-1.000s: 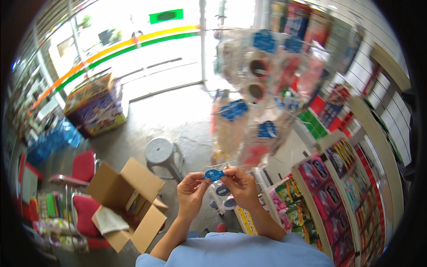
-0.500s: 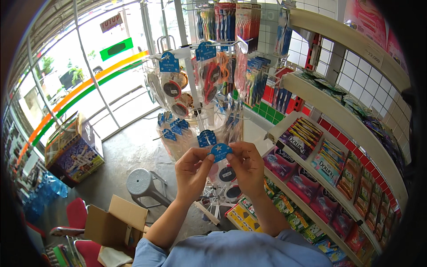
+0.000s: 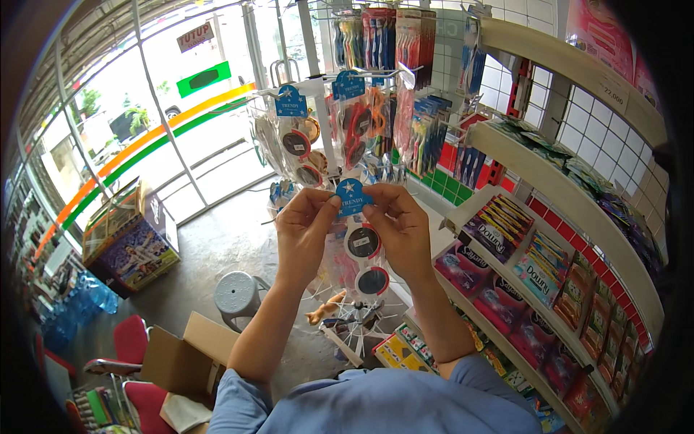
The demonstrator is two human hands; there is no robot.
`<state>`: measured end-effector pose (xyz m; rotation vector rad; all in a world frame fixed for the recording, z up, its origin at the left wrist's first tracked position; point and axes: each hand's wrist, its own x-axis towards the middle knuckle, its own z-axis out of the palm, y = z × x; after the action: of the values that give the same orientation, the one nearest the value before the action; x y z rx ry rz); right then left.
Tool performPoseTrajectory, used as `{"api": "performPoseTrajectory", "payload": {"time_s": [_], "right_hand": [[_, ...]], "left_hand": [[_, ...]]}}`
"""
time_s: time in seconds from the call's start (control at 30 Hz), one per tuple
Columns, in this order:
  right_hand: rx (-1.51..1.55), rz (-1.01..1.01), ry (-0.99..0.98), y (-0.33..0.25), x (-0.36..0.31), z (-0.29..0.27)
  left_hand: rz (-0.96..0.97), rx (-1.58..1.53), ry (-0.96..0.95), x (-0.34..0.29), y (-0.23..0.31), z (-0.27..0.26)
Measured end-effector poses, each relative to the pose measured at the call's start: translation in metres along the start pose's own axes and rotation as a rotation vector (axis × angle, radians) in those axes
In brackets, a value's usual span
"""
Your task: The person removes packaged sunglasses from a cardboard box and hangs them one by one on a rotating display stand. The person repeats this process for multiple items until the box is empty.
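A packet of sunglasses [image 3: 373,281] hangs in clear plastic below its blue header card [image 3: 352,199]. The frame is white and red with dark round lenses, one bearing a small white label. My left hand [image 3: 302,230] pinches the card's left edge between thumb and fingers. On the card's right edge, my right hand [image 3: 400,233] has the same kind of pinch. Just beyond my hands stands a display rack holding other packaged sunglasses [image 3: 295,145] under blue cards. My hands and the held packet cover part of the rack's lower hooks.
Shelves [image 3: 499,289] of boxes and sachets line the right side. Toothbrush packs [image 3: 416,43] hang at the back. A grey stool [image 3: 238,295], an open cardboard box [image 3: 184,354] and red chairs [image 3: 130,340] stand at left. What looks like an orange cat [image 3: 325,309] is by the rack's base.
Both hands have moved up and away from my body, carrying the sunglasses packet higher against the rack. Both lenses now hang in plain sight below my hands. The view has shifted slightly.
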<state>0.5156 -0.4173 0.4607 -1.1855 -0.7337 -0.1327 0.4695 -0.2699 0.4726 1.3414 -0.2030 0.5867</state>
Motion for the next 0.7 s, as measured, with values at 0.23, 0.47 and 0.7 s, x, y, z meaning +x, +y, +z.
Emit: {"api": "performPoseTrajectory", "payload": {"time_s": [0.23, 0.47, 0.7], "right_hand": [[0.000, -0.019, -0.017, 0.001, 0.006, 0.008], [-0.184, -0.187, -0.066, -0.031, 0.047, 0.042], [-0.232, -0.452, -0.047, -0.057, 0.091, 0.078]], "left_hand": [[-0.027, -0.015, 0.073, 0.000, 0.003, -0.003], [0.143, -0.065, 0.186, 0.023, 0.037, -0.012], [0.280, -0.113, 0.211, 0.065, 0.071, -0.023]]}}
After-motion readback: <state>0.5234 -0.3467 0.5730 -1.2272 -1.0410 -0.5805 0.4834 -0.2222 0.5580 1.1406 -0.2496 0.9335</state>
